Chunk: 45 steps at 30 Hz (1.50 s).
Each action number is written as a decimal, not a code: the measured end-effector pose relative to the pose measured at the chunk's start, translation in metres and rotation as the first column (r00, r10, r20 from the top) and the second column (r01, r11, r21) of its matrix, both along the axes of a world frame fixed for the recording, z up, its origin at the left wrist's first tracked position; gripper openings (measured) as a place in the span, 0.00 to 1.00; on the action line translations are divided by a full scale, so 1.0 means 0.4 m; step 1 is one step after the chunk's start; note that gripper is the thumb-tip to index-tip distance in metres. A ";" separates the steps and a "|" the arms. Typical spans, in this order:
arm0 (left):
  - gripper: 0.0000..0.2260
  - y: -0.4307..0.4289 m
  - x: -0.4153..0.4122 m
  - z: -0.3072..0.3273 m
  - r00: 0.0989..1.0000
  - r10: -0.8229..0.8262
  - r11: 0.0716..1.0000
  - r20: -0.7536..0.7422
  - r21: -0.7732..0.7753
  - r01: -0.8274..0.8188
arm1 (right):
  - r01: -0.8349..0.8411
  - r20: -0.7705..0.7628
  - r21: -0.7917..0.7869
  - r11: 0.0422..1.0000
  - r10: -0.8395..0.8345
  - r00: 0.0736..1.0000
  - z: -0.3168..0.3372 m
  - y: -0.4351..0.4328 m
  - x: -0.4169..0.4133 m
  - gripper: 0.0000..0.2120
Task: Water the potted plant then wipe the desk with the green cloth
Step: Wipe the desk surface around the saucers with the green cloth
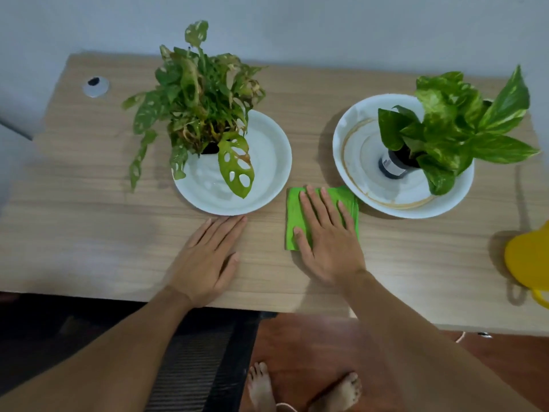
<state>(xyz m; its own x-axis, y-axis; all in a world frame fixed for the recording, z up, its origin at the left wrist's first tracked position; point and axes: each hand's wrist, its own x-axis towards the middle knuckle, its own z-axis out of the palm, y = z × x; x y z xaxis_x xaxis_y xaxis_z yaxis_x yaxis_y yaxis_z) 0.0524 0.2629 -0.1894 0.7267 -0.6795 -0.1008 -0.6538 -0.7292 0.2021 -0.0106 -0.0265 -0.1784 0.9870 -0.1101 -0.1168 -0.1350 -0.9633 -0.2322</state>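
the green cloth (322,217) lies folded at lower centre of the surface (89,233), my right hand (328,239) flat and open on it. left hand (208,257) rests open, empty. i judge watering done, the yellow can (528,263) set aside; wiping remains.

Bare bench (89,233) lies open along the front and far left, while two white dishes (267,162) (350,162) with plants block the middle, a narrow gap between them, and a yellow jug (528,260) crowds the right edge.
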 end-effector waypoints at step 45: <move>0.29 0.015 -0.005 0.033 0.998 0.038 0.978 -0.051 -0.205 -0.047 | 0.117 -0.029 0.016 0.993 -0.116 0.993 0.023 0.134 -0.050 0.34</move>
<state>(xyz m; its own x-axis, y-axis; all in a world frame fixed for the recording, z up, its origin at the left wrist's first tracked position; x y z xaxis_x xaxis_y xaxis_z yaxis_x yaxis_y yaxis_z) 0.0505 0.2688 -0.1764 0.7532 -0.6578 0.0037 -0.6095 -0.6958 0.3799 -0.0305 0.0272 -0.1694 0.9640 -0.2217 -0.1471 -0.2525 -0.9363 -0.2440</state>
